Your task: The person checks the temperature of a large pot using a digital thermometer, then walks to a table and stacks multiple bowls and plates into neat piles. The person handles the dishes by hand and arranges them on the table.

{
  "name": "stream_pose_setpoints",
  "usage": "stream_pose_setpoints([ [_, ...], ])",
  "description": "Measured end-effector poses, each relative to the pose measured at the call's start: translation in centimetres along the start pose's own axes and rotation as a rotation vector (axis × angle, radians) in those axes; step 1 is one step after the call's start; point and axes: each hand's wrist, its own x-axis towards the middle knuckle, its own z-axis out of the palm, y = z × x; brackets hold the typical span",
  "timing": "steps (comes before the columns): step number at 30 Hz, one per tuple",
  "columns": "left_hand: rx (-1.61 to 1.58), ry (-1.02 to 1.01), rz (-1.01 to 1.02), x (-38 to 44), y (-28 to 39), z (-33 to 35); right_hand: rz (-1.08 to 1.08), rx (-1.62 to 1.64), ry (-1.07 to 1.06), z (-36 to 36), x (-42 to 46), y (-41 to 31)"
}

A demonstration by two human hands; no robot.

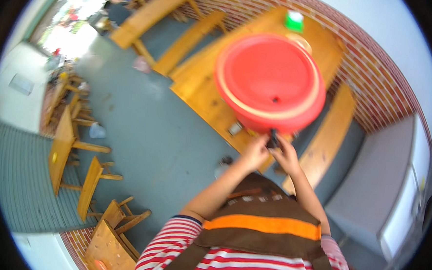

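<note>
A large red plastic container with a round lid (270,72) stands on a wooden table (197,79), its near side facing me. Low on that side sits a small black part, perhaps a tap (273,138). My left hand (256,151) and my right hand (286,155) meet at this black part, one on each side, fingers curled around it. Blur hides the exact finger contact. A small whitish item (235,128) lies on the table left of the container. Behind the container are a pale round item (300,42) and a green and white box (294,21).
Wooden benches (320,140) flank the table. A large grey cabinet (371,180) stands at the right. More wooden tables and stools (61,149) line the left side. A dark-topped object (224,163) is on the floor near my left forearm.
</note>
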Motion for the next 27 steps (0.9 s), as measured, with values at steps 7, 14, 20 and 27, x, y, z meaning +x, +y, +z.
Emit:
stream_pose_setpoints([
  [7, 0.227, -0.064, 0.107, -0.1, 2.1, -1.7, 0.092, 0.184, 0.12, 1.0, -1.1, 0.3],
  [14, 0.289, -0.057, 0.097, 0.1, 2.5, -1.8, 0.107, 0.259, 0.137, 0.5, -1.0, 0.2],
  [20, 0.264, 0.084, 0.108, -0.5, 1.5, -0.1, 0.144, 0.309, 0.216, 0.8, -1.3, -0.6],
  [27, 0.281, 0.043, -0.029, 0.2, 3.5, -0.3, 0.122, 0.189, 0.259, 1.8, -1.4, -0.8],
])
